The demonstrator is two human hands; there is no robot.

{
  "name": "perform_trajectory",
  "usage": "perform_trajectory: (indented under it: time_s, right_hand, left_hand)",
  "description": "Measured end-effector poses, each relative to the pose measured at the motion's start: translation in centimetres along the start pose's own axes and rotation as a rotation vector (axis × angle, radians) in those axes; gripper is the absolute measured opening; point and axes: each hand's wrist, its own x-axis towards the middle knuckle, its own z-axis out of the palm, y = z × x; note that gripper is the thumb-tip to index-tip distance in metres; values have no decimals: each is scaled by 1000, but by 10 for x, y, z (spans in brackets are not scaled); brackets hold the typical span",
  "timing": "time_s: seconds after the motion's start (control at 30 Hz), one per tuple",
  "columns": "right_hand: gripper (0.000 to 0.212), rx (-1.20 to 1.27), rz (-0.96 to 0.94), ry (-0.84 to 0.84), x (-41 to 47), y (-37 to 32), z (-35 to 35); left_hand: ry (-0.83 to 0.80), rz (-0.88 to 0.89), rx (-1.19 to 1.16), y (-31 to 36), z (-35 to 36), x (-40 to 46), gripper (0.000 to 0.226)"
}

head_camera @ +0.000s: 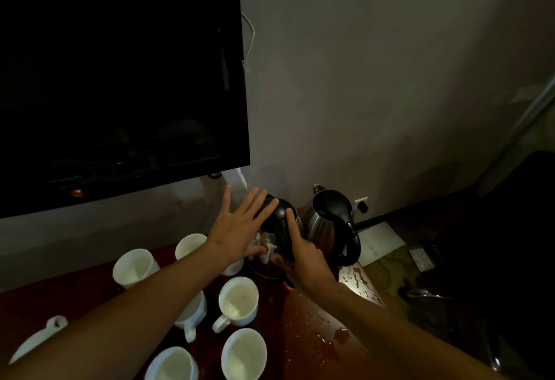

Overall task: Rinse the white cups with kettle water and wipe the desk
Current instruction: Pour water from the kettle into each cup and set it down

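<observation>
On the red desk [312, 346], far right, the right hand [306, 259] grips the handle of the near kettle [277, 217], index finger straight along it; left hand [237, 226] w/ fingers spread flat on its lid. White cups [237, 301] stand near left; 2nd kettle [330, 220] just right, water drops on desk

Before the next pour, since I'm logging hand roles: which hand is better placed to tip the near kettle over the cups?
Probably the right hand: it already holds the near kettle by its handle. The left hand only lies flat and open against the lid.
</observation>
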Motion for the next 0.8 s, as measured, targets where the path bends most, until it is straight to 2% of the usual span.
perform_trajectory:
  time_s: [0.4, 0.67, 0.8]
  right_hand:
    - [112, -5, 24, -18, -86, 16, -14]
    - [104, -68, 32, 55, -166, 35, -25]
    - [103, -23, 30, 63, -193, 44, -28]
  left_hand:
    - [94, 4, -46, 62, -8, -50, 118]
    - [97, -16, -216, 127, -21, -95, 115]
    - [59, -57, -218, 154, -36, -117, 113]
